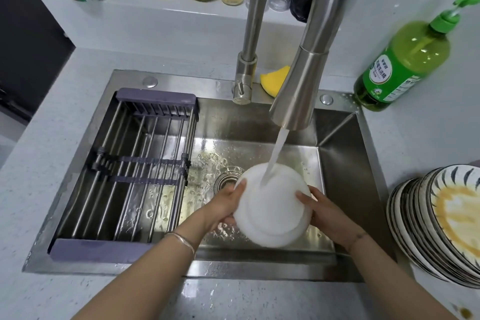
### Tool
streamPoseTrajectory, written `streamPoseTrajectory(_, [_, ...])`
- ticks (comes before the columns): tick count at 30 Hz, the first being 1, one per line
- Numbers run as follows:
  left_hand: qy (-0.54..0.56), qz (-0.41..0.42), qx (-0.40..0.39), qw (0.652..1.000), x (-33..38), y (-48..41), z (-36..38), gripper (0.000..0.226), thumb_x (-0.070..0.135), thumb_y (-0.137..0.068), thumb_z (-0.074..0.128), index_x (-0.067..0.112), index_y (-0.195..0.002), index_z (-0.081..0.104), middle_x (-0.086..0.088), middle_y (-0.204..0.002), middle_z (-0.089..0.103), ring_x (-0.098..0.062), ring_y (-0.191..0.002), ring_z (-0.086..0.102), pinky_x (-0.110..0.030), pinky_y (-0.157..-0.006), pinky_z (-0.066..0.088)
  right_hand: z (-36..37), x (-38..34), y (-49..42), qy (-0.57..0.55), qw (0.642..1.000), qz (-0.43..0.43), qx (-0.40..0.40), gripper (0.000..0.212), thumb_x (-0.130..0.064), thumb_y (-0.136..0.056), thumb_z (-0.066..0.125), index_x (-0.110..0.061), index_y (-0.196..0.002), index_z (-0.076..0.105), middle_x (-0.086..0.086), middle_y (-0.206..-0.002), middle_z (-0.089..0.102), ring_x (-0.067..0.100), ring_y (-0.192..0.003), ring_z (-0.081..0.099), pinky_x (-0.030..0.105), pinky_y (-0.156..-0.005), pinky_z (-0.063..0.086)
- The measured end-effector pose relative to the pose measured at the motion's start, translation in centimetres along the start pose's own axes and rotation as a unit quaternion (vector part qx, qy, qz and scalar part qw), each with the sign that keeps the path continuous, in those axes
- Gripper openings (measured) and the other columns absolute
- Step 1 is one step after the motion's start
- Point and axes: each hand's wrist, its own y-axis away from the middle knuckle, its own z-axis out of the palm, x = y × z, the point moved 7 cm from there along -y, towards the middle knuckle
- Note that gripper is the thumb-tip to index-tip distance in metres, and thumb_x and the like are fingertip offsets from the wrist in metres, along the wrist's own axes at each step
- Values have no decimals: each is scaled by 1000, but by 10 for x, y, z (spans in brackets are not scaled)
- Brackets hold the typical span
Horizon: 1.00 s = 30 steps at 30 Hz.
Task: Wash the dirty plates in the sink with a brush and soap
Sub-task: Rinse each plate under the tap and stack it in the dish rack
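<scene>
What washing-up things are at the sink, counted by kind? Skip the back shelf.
White plate: 1, gripped by left hand and right hand under the running water
Stack of dirty patterned plates: 1 stack, too tightly packed to count singly
Green soap bottle: 1
Yellow sponge: 1
Drying rack: 1
Faucet: 1
Total: 6

Both forearms reach forward, left hand (222,206) and right hand (328,215) gripping opposite edges of the plate (272,213)
</scene>
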Motion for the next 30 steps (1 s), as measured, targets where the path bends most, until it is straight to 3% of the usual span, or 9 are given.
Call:
streamPoseTrajectory(5, [8,-29,52,998,-1,1,-20,57,64,-98,14,33,-139,39,-10,-117,65,-27,-100,65,-43,-71,60,43,-10,2,74,995,-13,-63,52,-30,-74,73,-19,-124,59,1,-116,69,24,-108,64,44,-88,55])
streamPoseTrajectory(11, [114,-78,-3,990,12,12,-17,66,71,-93,22,22,-133,40,-13,-117,56,-36,-109,59,-47,-87,56,75,-29,8,207,966,-153,0,40,-23,-77,78,-16,-114,64,-5,-107,68,17,-96,64,18,-63,54])
streamPoseTrajectory(15, [178,-72,-51,980,34,11,2,51,52,-96,48,6,-117,53,-20,-99,69,-33,-86,72,-40,-72,62,95,-37,26,525,776,-330,117,39,-33,-76,79,-19,-111,69,-4,-92,71,16,-76,66,19,-62,52])
streamPoseTrajectory(18, [173,-46,21,984,33,4,3,33,27,-99,49,3,-122,51,-14,-87,67,-27,-73,69,-35,-61,61,102,-31,44,562,687,-448,108,27,-35,-74,78,-24,-98,73,-7,-79,73,13,-64,67,20,-60,52])
streamPoseTrajectory(21, [155,9,54,986,25,-3,-1,26,28,-102,47,16,-126,46,-11,-106,67,-29,-93,69,-48,-82,59,79,-31,43,546,714,-431,80,40,-61,-88,51,-29,-102,72,-14,-98,72,4,-89,66,28,-80,56])
streamPoseTrajectory(23, [156,41,61,985,24,-1,-4,30,32,-103,45,21,-131,43,-8,-120,65,-28,-106,65,-47,-88,56,52,-36,36,511,750,-400,131,51,-67,-88,43,-30,-114,66,-16,-124,61,3,-117,52,30,-104,40])
streamPoseTrajectory(26, [147,67,48,986,27,7,-3,30,41,-102,41,23,-123,53,-2,-114,70,-20,-102,67,-39,-83,58,16,-49,24,395,845,-309,184,51,-50,-96,45,-24,-139,45,-13,-146,34,4,-137,26,29,-115,18])
streamPoseTrajectory(28, [153,68,39,985,28,10,-3,34,46,-101,40,23,-117,58,2,-105,74,-15,-94,70,-32,-76,59,7,-45,12,272,932,-190,147,56,-49,-98,39,-20,-145,36,-8,-150,33,8,-139,27,34,-117,21])
streamPoseTrajectory(30, [168,73,30,983,27,10,-1,35,47,-100,40,23,-115,60,3,-100,75,-12,-88,72,-25,-68,57,8,-39,7,193,968,-118,108,60,-53,-97,33,-18,-146,37,-4,-149,39,13,-138,33,37,-117,25])
